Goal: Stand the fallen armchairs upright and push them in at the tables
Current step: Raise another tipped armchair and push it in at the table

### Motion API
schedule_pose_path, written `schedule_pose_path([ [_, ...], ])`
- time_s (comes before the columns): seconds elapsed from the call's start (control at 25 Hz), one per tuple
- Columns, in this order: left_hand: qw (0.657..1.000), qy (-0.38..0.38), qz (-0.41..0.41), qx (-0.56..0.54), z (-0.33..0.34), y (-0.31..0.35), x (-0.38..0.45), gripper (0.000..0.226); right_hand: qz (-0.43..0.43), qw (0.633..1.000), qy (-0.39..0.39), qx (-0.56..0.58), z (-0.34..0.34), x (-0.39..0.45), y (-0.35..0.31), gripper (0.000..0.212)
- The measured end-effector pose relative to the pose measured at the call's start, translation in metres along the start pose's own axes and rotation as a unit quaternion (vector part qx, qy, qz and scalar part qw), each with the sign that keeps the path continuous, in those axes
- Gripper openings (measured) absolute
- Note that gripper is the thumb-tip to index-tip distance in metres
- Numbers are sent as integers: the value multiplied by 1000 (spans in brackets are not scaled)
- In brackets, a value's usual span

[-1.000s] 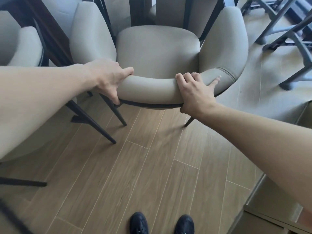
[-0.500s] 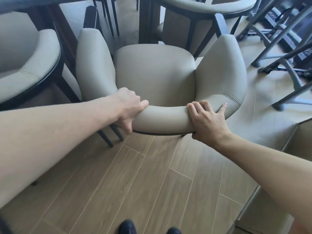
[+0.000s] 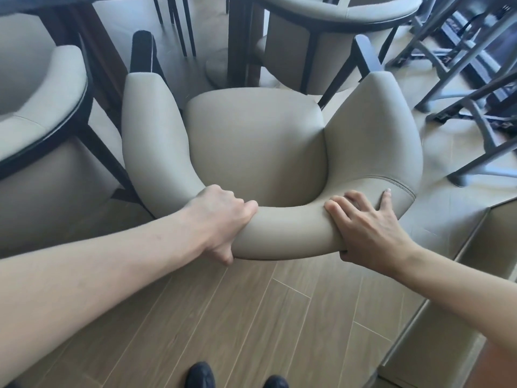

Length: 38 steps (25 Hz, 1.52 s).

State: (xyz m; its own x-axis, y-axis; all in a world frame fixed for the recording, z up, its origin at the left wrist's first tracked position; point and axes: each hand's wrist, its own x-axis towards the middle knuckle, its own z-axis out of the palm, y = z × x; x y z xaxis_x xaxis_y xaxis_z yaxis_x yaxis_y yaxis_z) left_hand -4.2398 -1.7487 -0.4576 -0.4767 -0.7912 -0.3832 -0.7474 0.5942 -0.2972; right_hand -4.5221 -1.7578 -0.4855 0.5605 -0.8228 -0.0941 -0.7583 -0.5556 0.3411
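My shoes [image 3: 200, 374] show at the bottom edge, dark toes on the plank floor [image 3: 251, 317]. Just ahead of them stands the armchair [image 3: 254, 144], upright, its curved backrest nearest me and its seat facing away.

My left hand [image 3: 221, 219] grips the backrest on its left part: fingers curled over the top and into the inner side, thumb hooked under the lower edge, so it is clamped on the padding. My right hand [image 3: 369, 228] holds the backrest to the right: thumb tucked under the bottom edge, three fingers together draped over the top, and the index finger spread apart, lying straight along the padding toward the seam.

The chair's arms run forward on either side of the seat, ending in dark wooden posts. Just beyond the seat's front edge stands a dark table leg [image 3: 243, 40] with a round base (the tabletop itself barely shows, only a dark strip at the upper left).

A second chair [image 3: 42, 113] sits close on the left, near the armchair's left arm. A third chair [image 3: 335, 21] stands on the far side of the table leg, its back toward me. Grey metal frames [image 3: 461, 65] crowd the upper right.
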Motion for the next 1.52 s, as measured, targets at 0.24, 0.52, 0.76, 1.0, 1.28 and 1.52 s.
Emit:
schedule_pose_path([
  [0.24, 999, -22, -2, -31, -17, 3, 6, 69, -35, 999, -34, 11, -13, 2, 23, 82],
  [0.52, 994, -16, 4, -110, -22, 44, -16, 66, -146, 988, -58, -6, -22, 0, 53, 88],
  [0.76, 994, -2, -42, -101, -7, 25, -26, 76, -185, 978, -88, -27, -30, 30, 51, 79],
  [1.0, 989, -11, -72, -133, 1, -27, -4, 77, -183, 974, -125, -40, -41, 87, 57, 72],
  [1.28, 982, 4, -113, -152, 6, -64, 30, 76, -235, 964, -114, -40, -35, 160, 86, 71],
  [1.52, 986, 9, -89, -140, 5, -112, 82, 83, -279, 955, -91, -32, -25, 234, 127, 84],
])
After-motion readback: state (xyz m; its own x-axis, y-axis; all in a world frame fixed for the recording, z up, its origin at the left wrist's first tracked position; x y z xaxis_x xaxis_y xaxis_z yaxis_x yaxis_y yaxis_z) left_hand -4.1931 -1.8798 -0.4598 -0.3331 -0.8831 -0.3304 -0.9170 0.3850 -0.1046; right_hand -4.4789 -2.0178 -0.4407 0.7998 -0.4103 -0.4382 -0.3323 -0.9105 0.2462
